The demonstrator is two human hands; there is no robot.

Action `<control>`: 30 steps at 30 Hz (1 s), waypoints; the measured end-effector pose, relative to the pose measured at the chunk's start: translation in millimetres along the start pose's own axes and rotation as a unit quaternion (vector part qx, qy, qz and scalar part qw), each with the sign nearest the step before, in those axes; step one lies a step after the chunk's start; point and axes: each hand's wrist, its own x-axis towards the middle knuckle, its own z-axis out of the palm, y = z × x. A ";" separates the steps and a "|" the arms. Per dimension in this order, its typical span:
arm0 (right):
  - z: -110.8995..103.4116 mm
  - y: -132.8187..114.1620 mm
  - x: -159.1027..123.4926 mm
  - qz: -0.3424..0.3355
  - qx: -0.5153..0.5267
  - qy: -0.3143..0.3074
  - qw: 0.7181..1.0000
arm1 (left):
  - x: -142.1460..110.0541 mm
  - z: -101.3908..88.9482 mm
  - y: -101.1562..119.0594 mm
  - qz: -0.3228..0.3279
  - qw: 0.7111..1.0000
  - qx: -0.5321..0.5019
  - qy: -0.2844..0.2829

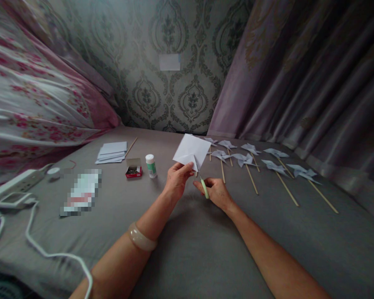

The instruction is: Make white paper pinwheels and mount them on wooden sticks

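A square sheet of white paper (193, 147) is pinched at its lower edge by my left hand (180, 176), which wears a pale bangle on the wrist. Part of the sheet near my thumb looks folded or cut into a flap. My right hand (216, 191) grips a pair of scissors (205, 189) with light green handles. Their blades point up at the paper's lower right edge; how far they part is too small to tell. Behind and to the right lie several white paper pinwheels (243, 159) on wooden sticks.
At left are a paper stack (112, 151), a thin stick (131, 146), a small red box (134, 171) of metal bits, and a white-capped glue bottle (151, 166). Further left lie a blurred packet (82, 191), a power strip (18, 182) and a white cable (56, 254).
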 end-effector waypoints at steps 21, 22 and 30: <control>0.0 -2.7 -0.4 0.000 0.005 -0.042 0.999 | -1.8 2.6 2.4 -0.014 0.999 -0.033 -0.022; 0.2 -1.8 -0.4 -0.012 -0.001 -0.054 0.998 | -1.3 2.1 2.6 -0.008 0.999 -0.031 -0.016; -3.7 2.7 4.3 -0.032 -0.030 -0.016 0.999 | 6.2 -6.2 9.9 0.017 0.998 -0.045 0.048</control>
